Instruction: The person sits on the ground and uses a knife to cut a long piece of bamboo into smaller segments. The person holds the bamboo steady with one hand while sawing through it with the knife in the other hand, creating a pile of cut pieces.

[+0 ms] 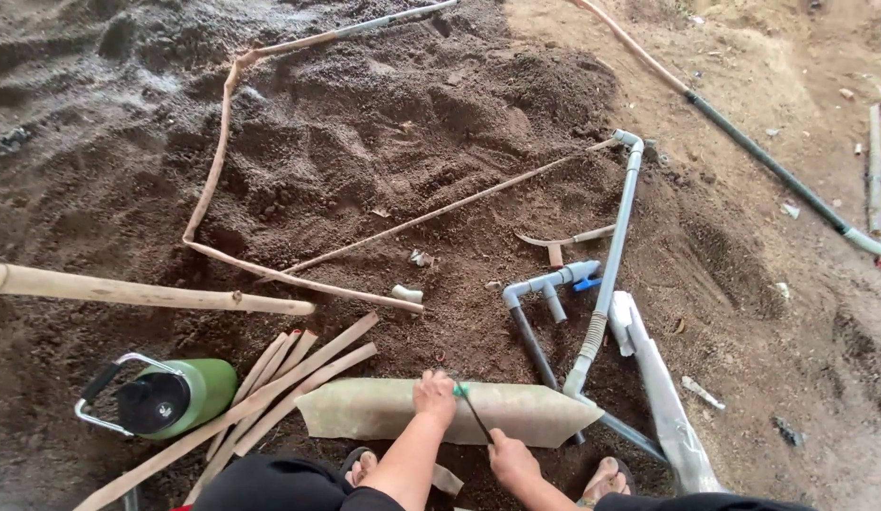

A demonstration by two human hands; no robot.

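Our knees and sandalled feet sit at the bottom edge, both hands at a tan bag on the soil.

Our left hand [434,395] presses flat, fingers spread, on top of the long tan bag [384,410], which lies on its side across the dark soil [365,142] just in front of us. Our right hand [511,462] is closed around a thin dark tool with a green tip [471,409], its tip touching the bag beside the left hand. A green bottle [180,393] lies to the left beside some flat wooden slats [289,378]; grey pipes [611,255] run up on the right.
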